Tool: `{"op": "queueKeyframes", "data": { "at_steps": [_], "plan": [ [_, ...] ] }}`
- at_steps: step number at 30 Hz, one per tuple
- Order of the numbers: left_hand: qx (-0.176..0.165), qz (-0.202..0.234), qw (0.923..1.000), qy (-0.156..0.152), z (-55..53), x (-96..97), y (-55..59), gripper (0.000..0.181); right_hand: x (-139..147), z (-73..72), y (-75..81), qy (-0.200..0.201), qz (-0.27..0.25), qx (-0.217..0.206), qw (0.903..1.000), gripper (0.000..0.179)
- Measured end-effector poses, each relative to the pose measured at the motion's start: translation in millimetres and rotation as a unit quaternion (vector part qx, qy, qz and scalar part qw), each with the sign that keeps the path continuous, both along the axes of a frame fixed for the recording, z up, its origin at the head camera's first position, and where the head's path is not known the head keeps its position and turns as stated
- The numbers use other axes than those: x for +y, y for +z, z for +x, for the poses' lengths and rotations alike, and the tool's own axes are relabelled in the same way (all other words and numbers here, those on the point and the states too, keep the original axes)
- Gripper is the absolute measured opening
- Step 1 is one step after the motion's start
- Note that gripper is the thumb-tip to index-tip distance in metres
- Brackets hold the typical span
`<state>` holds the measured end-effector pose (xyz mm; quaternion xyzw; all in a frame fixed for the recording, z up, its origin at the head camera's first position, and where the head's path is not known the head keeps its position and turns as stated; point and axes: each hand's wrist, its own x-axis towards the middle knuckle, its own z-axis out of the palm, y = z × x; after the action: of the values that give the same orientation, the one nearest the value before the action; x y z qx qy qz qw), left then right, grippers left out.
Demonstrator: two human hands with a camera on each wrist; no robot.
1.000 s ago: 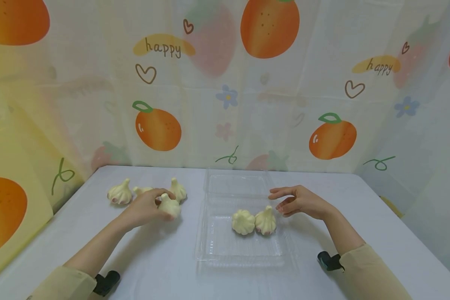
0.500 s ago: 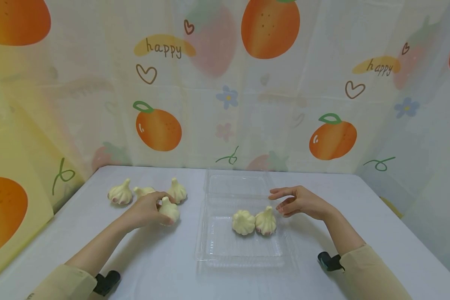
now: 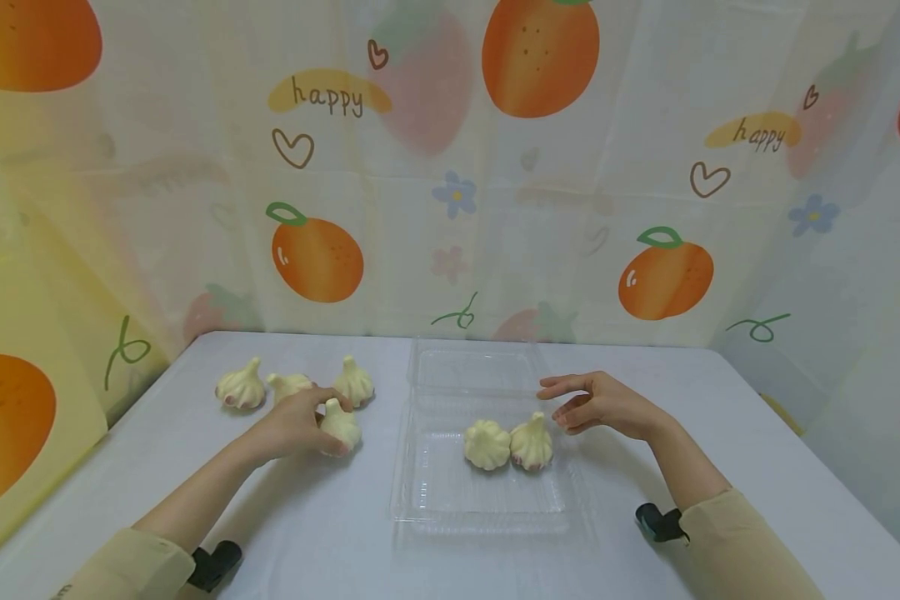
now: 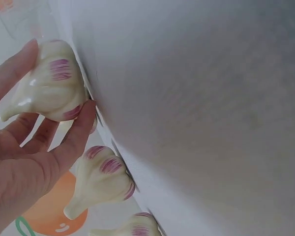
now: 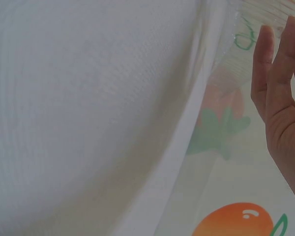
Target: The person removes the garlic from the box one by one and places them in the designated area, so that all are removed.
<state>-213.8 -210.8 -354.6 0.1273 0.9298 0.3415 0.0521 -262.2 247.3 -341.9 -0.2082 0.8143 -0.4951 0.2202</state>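
The left hand grips a garlic bulb between thumb and fingers, left of the clear plastic container. The right hand, fingers loosely extended, is positioned at the container's right edge. Two garlic bulbs sit inside; three further bulbs rest on the white table.

The cloth said "happy" twice. The first word was high behind the left grip, the second word high behind the right grip.
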Motion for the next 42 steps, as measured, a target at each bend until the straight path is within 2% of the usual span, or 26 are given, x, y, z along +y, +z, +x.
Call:
{"op": "queueKeyframes", "data": {
  "at_steps": [17,37,42],
  "plan": [
    [-0.011,0.002,0.9999,-0.007,2.5,2.6,0.5,0.048,0.3,0.4,-0.2,0.000,-0.004,-0.001,1.0000,0.052],
    [-0.003,-0.003,0.9998,-0.017,3.4,1.6,3.2,0.049,1.0,-0.8,-1.7,0.000,-0.005,0.000,1.0000,0.051],
    [-0.001,-0.007,0.9999,-0.010,2.9,1.0,2.1,0.051,0.5,-0.8,-1.9,0.001,-0.006,-0.001,1.0000,0.051]
  ]
}}
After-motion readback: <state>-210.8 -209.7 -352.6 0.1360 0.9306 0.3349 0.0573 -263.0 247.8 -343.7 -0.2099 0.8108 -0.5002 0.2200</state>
